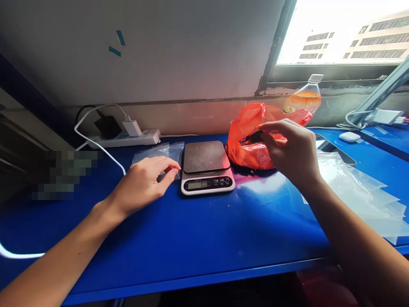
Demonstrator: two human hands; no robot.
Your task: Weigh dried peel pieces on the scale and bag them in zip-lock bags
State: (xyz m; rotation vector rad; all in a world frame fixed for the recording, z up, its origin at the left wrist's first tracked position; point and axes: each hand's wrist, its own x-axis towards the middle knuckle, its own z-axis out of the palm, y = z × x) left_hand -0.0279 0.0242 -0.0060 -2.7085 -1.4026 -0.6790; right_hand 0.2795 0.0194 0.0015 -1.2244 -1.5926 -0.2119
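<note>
A digital kitchen scale (204, 157) with a dark platform and a white base stands on the blue table. Its display appears to read zero. Just left of it, my left hand (150, 179) has thumb and index fingertips together in a pinch, over clear plastic bags (175, 149); whether anything is between the tips I cannot make out. A red plastic bag (249, 155) lies open right of the scale. At its mouth my right hand (292, 147) pinches a small dark piece (254, 137), whose kind does not show. The bag's contents are mostly hidden.
Several clear zip bags (358, 196) are fanned out at the right, partly over a phone or tablet (335, 149). A bottle of orange drink (305, 98) stands behind the red bag. A power strip (150, 137) with a white cable lies at back left. A white earbud case (349, 137) sits right.
</note>
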